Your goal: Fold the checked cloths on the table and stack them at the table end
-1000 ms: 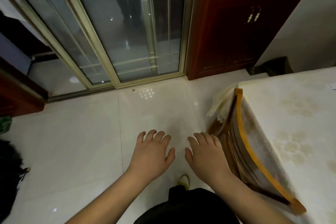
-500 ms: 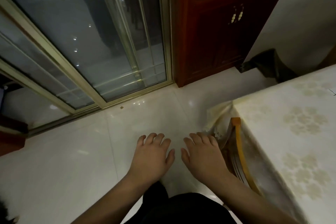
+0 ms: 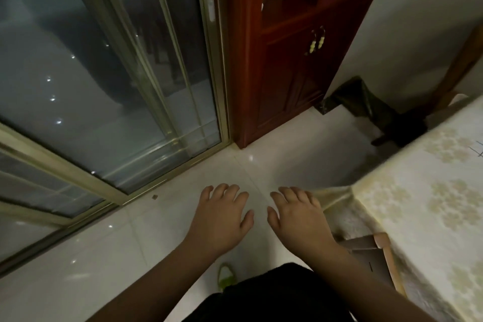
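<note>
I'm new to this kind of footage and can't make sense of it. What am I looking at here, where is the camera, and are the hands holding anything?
There is no machine here: a person wears a wide-angle camera on the head, looking forward and down, so you see their own arms. The left hand and the right hand hang over the pale tiled floor, fingers spread, holding nothing. At the right is the corner of a table under a flowered covering, with part of a wooden chair below its edge. Ahead are glass sliding doors and a dark red cabinet. No checked cloth shows clearly in this picture.
</note>
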A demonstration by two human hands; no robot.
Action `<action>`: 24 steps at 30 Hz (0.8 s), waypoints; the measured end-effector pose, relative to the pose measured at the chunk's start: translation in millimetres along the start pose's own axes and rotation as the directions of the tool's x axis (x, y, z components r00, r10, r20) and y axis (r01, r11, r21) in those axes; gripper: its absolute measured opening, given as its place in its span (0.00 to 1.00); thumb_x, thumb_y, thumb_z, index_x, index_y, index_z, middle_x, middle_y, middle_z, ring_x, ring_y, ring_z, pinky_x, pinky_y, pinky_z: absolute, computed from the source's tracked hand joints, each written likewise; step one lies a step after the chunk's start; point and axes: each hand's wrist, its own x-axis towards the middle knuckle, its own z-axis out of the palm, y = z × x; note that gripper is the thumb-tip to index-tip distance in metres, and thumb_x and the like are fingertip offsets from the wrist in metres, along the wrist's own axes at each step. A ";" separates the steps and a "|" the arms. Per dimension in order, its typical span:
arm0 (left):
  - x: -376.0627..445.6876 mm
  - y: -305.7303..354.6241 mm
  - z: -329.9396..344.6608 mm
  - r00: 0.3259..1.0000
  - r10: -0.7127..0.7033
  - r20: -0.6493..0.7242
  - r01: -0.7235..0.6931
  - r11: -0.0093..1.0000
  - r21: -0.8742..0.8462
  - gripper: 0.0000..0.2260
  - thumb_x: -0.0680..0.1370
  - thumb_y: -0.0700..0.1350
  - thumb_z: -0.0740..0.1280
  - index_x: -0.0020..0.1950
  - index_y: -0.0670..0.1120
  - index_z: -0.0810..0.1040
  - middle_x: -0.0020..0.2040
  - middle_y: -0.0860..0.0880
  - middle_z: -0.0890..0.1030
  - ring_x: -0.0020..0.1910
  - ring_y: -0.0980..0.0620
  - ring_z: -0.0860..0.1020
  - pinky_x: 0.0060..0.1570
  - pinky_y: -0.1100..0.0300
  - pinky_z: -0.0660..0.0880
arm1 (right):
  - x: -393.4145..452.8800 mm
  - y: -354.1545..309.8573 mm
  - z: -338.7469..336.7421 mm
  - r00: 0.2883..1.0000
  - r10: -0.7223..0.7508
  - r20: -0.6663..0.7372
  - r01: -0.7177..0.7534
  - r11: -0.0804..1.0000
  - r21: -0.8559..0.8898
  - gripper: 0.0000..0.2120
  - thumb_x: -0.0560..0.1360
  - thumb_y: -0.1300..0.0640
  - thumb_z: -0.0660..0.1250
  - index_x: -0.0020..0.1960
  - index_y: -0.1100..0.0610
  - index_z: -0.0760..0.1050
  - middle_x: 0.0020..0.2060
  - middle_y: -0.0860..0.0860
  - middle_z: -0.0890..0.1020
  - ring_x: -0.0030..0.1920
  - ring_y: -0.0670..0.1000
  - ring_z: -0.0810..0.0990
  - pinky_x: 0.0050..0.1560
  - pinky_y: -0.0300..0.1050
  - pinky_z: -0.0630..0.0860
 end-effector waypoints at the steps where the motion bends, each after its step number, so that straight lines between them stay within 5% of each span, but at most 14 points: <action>1: 12.6 -6.0 -1.6 1.000 0.024 0.009 -0.024 1.000 -0.001 0.21 0.75 0.58 0.56 0.56 0.49 0.82 0.54 0.49 0.83 0.53 0.47 0.80 0.53 0.45 0.76 | 8.7 -0.4 -3.4 1.000 0.028 0.006 -0.028 1.000 0.005 0.22 0.73 0.44 0.54 0.50 0.53 0.84 0.48 0.52 0.85 0.49 0.55 0.84 0.50 0.53 0.80; 11: 160.7 2.5 4.4 0.968 0.251 0.015 -0.250 0.967 -0.041 0.20 0.75 0.58 0.56 0.55 0.49 0.82 0.52 0.50 0.82 0.52 0.47 0.80 0.53 0.47 0.75 | 93.4 64.9 -12.8 0.963 0.267 0.033 -0.268 0.963 0.029 0.24 0.73 0.43 0.53 0.51 0.52 0.84 0.48 0.51 0.85 0.48 0.54 0.84 0.49 0.52 0.79; 16: 241.0 19.8 0.1 0.923 0.380 0.068 -0.378 0.925 -0.035 0.20 0.75 0.57 0.56 0.54 0.48 0.81 0.51 0.50 0.82 0.50 0.47 0.79 0.52 0.47 0.75 | 144.1 131.4 -29.7 0.936 0.347 0.058 -0.352 0.929 0.112 0.23 0.81 0.43 0.50 0.71 0.49 0.69 0.70 0.49 0.72 0.69 0.53 0.70 0.69 0.50 0.63; 24: 348.4 68.3 -2.9 0.845 0.509 0.164 -0.515 0.857 -0.009 0.21 0.76 0.57 0.54 0.57 0.48 0.80 0.53 0.49 0.81 0.54 0.46 0.78 0.55 0.47 0.73 | 187.5 202.9 -53.8 0.888 0.457 0.044 -0.459 0.878 0.140 0.23 0.82 0.43 0.49 0.74 0.48 0.65 0.72 0.48 0.69 0.72 0.52 0.65 0.72 0.49 0.58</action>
